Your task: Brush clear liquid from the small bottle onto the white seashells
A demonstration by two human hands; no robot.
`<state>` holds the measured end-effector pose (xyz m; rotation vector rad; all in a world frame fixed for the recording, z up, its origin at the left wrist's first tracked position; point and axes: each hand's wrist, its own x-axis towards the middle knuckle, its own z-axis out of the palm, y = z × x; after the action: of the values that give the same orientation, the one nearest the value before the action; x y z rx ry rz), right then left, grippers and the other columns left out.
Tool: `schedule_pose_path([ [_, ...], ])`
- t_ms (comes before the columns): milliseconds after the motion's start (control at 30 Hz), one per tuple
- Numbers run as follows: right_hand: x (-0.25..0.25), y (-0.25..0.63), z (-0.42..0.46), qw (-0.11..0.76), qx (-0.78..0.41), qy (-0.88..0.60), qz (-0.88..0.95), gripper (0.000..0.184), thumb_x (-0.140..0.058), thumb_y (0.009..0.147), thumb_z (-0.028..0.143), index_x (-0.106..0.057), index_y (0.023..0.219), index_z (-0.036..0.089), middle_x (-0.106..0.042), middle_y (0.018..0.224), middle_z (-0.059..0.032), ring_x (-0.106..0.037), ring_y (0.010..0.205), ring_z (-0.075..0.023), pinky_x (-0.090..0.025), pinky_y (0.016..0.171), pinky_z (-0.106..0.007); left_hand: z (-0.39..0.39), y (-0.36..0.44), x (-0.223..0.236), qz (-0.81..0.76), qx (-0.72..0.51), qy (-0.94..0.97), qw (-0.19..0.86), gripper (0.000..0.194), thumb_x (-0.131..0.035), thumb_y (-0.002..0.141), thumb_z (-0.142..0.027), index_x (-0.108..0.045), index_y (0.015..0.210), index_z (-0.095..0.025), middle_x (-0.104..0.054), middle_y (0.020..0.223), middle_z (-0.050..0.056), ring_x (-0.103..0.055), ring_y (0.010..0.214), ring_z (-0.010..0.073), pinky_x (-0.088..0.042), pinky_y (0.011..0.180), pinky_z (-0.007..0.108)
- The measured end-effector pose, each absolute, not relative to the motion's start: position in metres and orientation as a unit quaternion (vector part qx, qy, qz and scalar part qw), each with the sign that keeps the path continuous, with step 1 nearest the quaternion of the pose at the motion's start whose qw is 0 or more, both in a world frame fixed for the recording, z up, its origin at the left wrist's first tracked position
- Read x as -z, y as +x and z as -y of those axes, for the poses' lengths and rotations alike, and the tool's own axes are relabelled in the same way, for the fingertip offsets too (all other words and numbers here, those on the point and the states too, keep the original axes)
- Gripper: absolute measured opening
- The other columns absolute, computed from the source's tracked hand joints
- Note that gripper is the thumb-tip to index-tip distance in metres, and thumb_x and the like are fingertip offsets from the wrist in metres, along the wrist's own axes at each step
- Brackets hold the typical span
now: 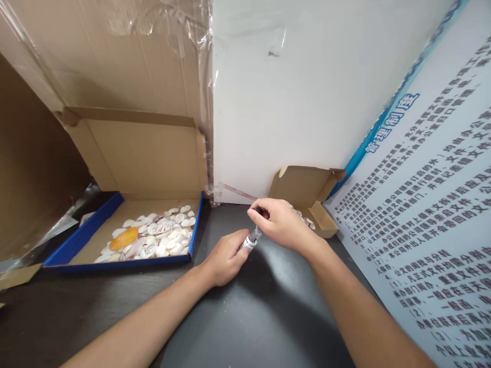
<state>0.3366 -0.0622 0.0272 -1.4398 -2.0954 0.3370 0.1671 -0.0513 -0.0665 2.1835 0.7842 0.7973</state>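
Near the back edge of the dark worktop, your left hand clenches a small clear tube, held tilted, while your right hand pinches its upper tip between thumb and fingers. Just behind your right hand stands a small open cardboard box. Toward the back left corner, a blue-edged tray carries pale shells.

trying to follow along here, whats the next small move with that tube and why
Probably pull the right hand up and away to free the tip. The left hand grips the small tube tilted over the dark table, while the right fingers pinch its upper end, as if on a cap. The shells lie untouched in the box.
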Motion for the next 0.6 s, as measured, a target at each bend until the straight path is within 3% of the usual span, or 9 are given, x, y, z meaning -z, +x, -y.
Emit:
schedule_pose_path([
  [600, -0.0288, 0.3402, 0.0608, 0.249, -0.110, -0.573, 0.773, 0.027, -0.048, 0.094, 0.031, -0.066, 0.078, 0.018, -0.064, 0.068, -0.0004, -0.054, 0.063, -0.0135, -0.031, 0.056, -0.026, 0.0491, 0.1662, 0.0734, -0.272, -0.349, 0.835, 0.328, 0.030, -0.031, 0.097, -0.039, -0.034, 0.075, -0.019, -0.041, 0.072, 0.000, -0.036, 0.066, 0.0140, -0.027, 0.064, 0.028],
])
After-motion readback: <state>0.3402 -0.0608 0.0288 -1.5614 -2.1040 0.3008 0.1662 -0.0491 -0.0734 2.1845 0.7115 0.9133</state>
